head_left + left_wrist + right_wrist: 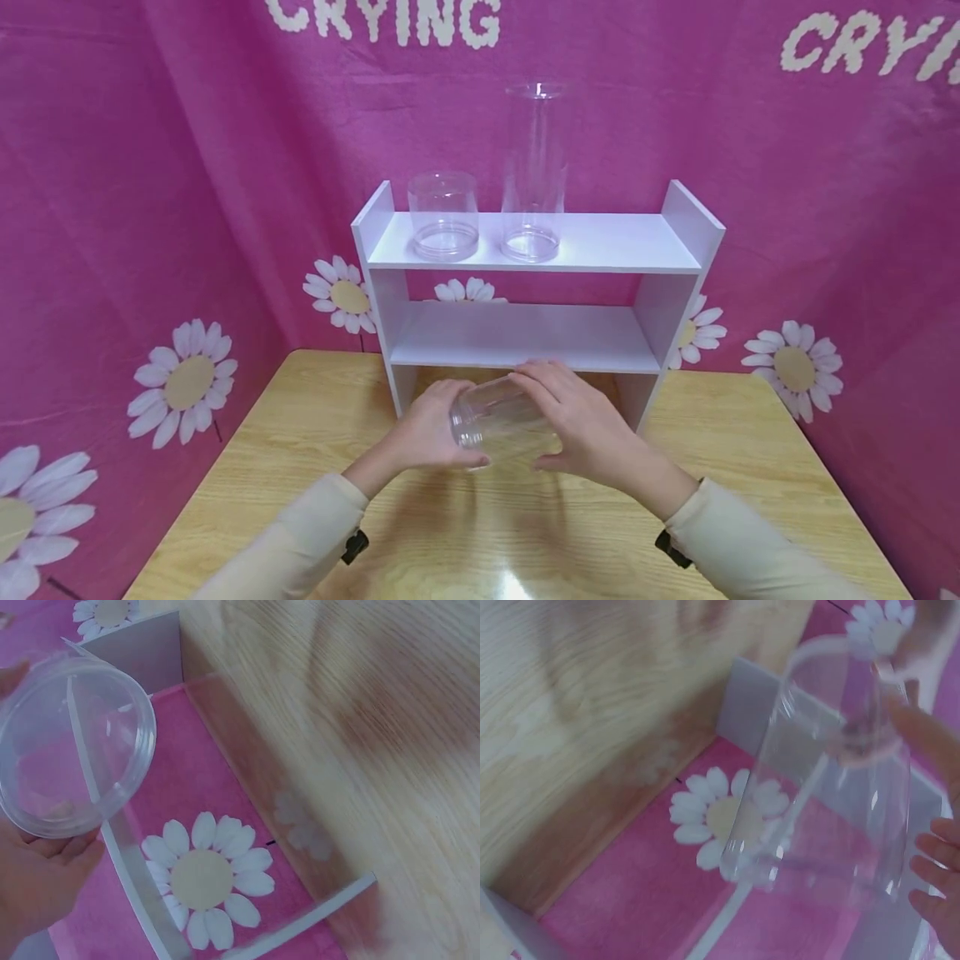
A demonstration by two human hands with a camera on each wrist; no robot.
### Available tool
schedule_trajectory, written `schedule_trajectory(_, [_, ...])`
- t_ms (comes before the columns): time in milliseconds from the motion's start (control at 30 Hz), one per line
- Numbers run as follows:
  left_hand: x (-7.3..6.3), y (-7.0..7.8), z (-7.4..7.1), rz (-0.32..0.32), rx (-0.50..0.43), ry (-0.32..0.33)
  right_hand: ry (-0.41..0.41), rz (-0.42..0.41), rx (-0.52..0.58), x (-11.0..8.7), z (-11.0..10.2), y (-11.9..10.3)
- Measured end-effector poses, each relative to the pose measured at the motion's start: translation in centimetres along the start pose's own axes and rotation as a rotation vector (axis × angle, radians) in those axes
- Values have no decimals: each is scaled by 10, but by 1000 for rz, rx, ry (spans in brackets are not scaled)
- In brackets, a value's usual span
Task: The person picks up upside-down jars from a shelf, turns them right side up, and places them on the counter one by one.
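A clear, see-through cylindrical container (498, 417) lies tilted on its side above the pale wood-grain desk (765, 492), its long axis running crosswise between the hands and slanting up rightward in the head view. Its ridged end points left; I cannot tell which end is open. The left hand (435, 429) grips that end, and the right hand (588, 421) curves round the other. Just beyond stands a white two-tier rack (622, 242), carrying a short, wide clear cylinder (444, 242) and a tall clear cylinder (534, 200).
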State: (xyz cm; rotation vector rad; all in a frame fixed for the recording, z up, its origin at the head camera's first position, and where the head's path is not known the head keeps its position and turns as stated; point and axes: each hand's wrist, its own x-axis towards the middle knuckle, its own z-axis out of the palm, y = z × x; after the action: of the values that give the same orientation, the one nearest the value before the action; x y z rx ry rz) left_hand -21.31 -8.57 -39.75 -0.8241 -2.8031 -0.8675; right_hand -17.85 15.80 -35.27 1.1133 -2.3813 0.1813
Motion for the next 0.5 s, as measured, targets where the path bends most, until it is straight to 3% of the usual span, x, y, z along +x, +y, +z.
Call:
schedule_trajectory(100, [2,5,1,-4,37,4,-5,-45,-102,3,11,-8])
schedule_trajectory(333, [3,13,4,-37,68,-10,-90,-58,-261,6,29,-19])
schedule_trajectory(500, [1,14,9,-47,57,6,-97,-76,-304,7,42,-18])
